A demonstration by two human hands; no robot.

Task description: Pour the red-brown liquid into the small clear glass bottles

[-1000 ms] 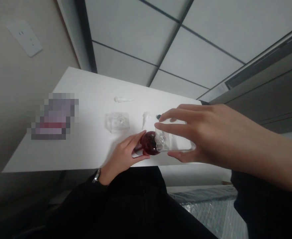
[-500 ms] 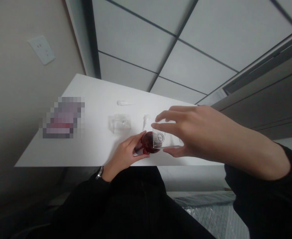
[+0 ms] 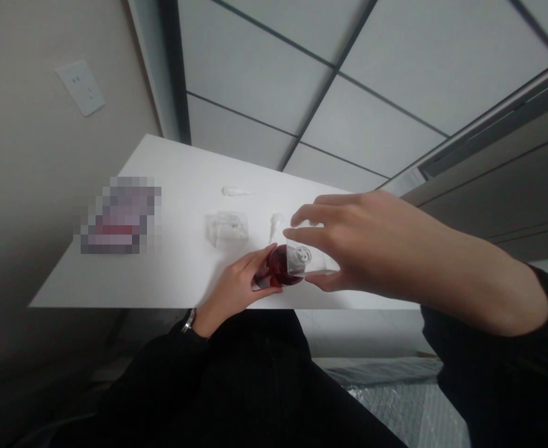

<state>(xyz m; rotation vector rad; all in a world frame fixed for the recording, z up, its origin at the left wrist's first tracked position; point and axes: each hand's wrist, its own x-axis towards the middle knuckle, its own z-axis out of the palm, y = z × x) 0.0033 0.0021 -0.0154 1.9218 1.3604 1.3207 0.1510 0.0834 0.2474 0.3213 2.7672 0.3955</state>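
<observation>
My left hand [image 3: 236,280] is curled round a glossy dark red object [image 3: 281,264], thumb on its near side and fingers on the far side. What kind of thing it is, I cannot make out. My right hand [image 3: 334,242] grips a clear plastic container [image 3: 297,258] with a round dark mark printed on it. One end of this container overlaps the red object in view; whether the two touch is unclear. The fingers of my right hand hide much of the container.
On the white table [image 3: 175,186] lie a clear boxy plastic piece [image 3: 230,229], a small whitish tube-like piece [image 3: 235,191] and another pale narrow piece [image 3: 276,225] beyond the red object. A pixelated item [image 3: 122,218] lies at the left. A panelled wall [image 3: 255,68] rises behind.
Both hands keep their holds, with the red object and the clear container in almost the same place. The whole view has shifted slightly.
</observation>
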